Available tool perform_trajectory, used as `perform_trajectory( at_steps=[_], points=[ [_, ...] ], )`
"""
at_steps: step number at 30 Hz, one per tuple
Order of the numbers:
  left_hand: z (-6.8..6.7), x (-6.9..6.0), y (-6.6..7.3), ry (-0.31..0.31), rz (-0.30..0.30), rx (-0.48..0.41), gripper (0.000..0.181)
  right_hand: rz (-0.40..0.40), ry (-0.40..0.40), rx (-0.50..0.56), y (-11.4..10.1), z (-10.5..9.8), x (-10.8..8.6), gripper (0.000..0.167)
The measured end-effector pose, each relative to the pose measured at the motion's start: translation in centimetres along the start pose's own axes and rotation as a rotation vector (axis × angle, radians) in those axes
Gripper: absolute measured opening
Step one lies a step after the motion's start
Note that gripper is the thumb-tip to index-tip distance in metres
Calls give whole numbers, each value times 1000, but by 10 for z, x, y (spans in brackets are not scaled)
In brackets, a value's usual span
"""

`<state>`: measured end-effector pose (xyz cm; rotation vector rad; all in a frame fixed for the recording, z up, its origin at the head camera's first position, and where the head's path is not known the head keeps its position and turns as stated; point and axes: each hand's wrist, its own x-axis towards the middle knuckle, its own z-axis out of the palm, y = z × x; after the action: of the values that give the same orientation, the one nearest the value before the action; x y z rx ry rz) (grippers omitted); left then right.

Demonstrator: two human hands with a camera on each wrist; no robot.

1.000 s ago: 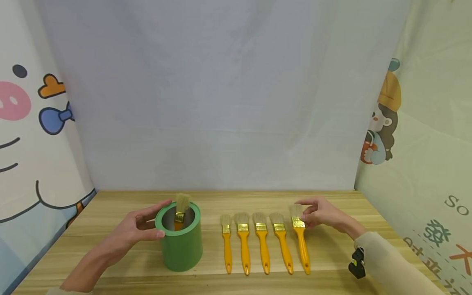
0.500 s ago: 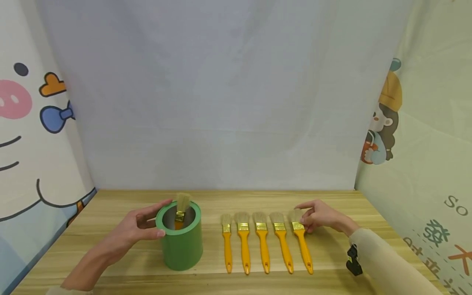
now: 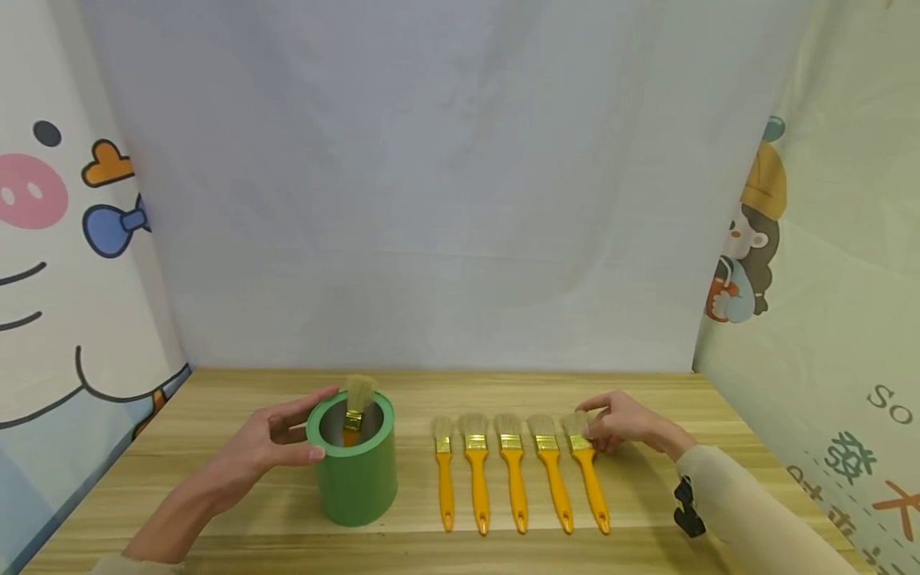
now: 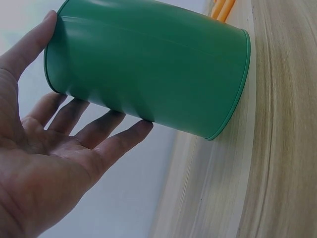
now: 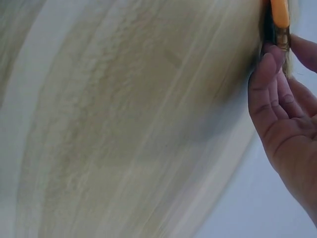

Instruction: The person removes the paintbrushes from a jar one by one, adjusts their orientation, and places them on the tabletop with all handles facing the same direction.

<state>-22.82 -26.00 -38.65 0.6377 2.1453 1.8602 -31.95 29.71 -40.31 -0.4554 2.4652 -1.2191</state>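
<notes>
My left hand (image 3: 273, 443) holds the side of a green can (image 3: 357, 483), with the thumb near its rim and the fingertips against its wall in the left wrist view. One paintbrush (image 3: 359, 393) stands in the can, bristles up above the rim. On the right, my right hand (image 3: 625, 423) pinches the rightmost paintbrush (image 3: 592, 487) by its bristle end; this brush lies at a slant, orange handle toward me. In the right wrist view, fingers and thumb are on either side of the brush (image 5: 280, 14) near its metal band.
Several more paintbrushes (image 3: 515, 487) with orange handles lie in a row between the can and the right hand, bristles away from me. The wooden table (image 3: 402, 551) ends at a pale cloth backdrop (image 3: 446, 239). Printed cloths hang at both sides.
The rightmost paintbrush has shifted a little toward me, its handle end swinging slightly right, with my right hand on it. My left hand and the can have stayed in place.
</notes>
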Motion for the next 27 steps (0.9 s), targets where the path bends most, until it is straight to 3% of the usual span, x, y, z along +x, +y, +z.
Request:
perform_trajectory(
  at_steps=[6, 18, 27],
  points=[
    [1, 0, 1, -14, 18, -5, 75, -3, 15, -36, 0, 0, 1, 60],
    [0, 0, 1, 6, -11, 4, 76, -37, 52, -136, 1, 2, 4, 55],
    [-1, 1, 2, 9, -8, 5, 75, -51, 51, -152, 1, 2, 4, 52]
  ],
)
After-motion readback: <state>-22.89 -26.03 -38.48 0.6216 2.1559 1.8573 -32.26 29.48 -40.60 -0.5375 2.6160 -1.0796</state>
